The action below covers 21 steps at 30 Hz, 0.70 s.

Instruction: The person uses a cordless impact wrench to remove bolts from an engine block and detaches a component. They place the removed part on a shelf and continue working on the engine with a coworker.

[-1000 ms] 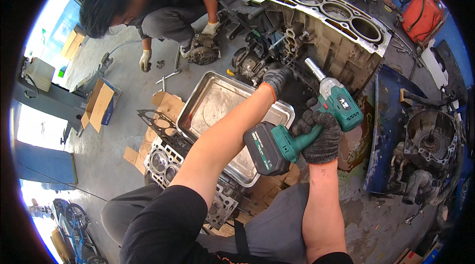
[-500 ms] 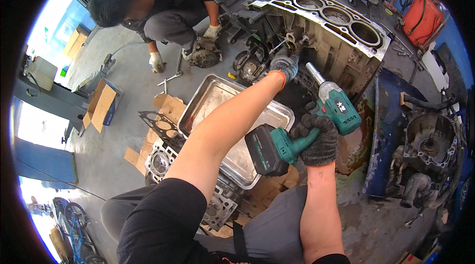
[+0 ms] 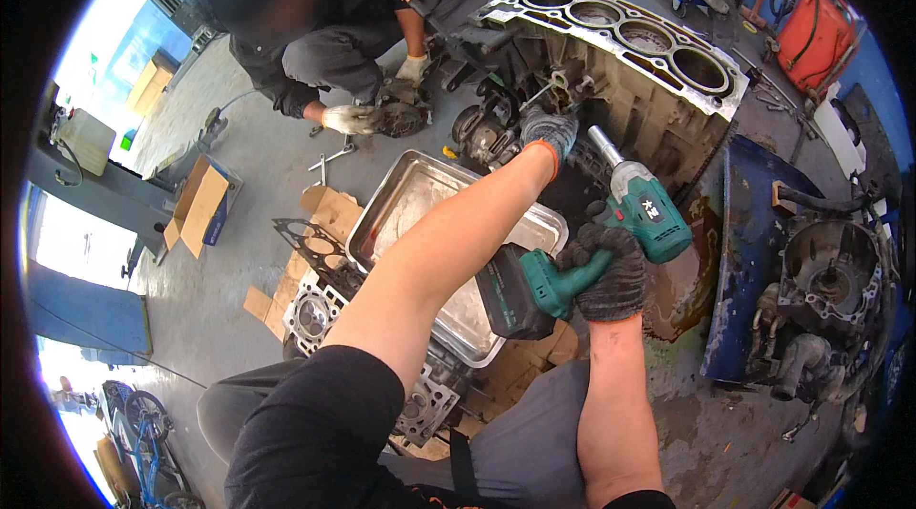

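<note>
The engine block [image 3: 658,103] sits on the floor [image 3: 210,318] ahead of the person and a little to the right, its four round bores facing up. The person's left hand [image 3: 551,134], in a grey glove with an orange cuff, reaches in among the parts on the block's near side; its fingertips are hidden from me, so I can't tell whether they pinch anything. The right hand [image 3: 611,272] (darker glove on this one) is wrapped around the handle of a green cordless impact wrench [image 3: 658,213], whose long socket [image 3: 604,142] points toward the block, near the left hand. Below the left forearm [image 3: 439,242] lies a metal tray [image 3: 420,194], with cardboard [image 3: 336,213] beside it. Across from them, a crouching co-worker [image 3: 343,27] has white-gloved hands [image 3: 348,118] at a grimy metal part [image 3: 403,113].
</note>
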{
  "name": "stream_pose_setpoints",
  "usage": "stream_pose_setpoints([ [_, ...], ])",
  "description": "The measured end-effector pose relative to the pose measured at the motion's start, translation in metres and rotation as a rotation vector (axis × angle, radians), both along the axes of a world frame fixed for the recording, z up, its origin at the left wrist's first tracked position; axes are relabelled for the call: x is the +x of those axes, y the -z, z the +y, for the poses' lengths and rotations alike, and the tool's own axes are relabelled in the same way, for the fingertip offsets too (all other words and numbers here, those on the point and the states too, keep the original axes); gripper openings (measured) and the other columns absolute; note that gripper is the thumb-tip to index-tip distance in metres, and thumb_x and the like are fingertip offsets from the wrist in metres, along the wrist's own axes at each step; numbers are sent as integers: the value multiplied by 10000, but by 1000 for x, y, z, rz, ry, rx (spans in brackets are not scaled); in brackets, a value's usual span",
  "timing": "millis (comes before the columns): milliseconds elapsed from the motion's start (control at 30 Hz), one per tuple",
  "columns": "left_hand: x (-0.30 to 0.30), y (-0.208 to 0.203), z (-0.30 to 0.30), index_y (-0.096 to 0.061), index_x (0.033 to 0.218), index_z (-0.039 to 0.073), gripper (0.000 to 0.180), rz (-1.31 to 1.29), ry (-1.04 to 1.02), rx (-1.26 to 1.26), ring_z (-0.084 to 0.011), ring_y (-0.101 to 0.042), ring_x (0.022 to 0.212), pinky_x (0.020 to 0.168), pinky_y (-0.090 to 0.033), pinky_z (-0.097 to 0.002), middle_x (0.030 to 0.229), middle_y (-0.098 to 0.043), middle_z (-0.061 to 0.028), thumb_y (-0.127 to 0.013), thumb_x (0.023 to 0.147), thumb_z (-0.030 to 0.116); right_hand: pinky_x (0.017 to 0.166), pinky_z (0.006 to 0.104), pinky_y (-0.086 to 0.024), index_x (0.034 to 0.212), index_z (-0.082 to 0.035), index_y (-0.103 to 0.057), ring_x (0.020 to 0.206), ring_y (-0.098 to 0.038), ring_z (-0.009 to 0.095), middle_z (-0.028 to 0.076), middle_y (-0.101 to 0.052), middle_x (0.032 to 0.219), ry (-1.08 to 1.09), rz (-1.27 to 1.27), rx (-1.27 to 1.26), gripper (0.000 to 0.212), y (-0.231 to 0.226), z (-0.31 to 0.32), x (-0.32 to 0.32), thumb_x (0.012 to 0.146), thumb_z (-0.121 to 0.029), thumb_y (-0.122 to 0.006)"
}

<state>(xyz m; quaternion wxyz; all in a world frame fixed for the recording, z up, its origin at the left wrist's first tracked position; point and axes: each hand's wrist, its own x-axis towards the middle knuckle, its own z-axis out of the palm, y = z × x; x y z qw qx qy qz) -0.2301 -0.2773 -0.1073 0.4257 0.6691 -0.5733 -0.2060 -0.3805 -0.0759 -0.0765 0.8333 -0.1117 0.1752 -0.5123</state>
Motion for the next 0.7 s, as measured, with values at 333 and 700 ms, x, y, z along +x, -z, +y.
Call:
stream_pose_setpoints([
  [333,6,54,-44,-589,1274,39,417,319,-24,46,-356,-629,1127,925,-490,-384,1222,-666,-193,-469,960,285,716,466,-505,1202,-38,-482,680,-529,239,98,-541,742,-14,1,-61,397,0,5,-2,842,-147,-609],
  [700,12,44,-32,-540,1393,116,700,204,-168,221,-348,-604,1186,967,-462,-442,1304,-621,-217,-533,908,621,704,461,-511,1253,-29,-450,687,-547,262,119,-545,734,26,117,-78,466,-3,5,0,828,-135,-610],
])
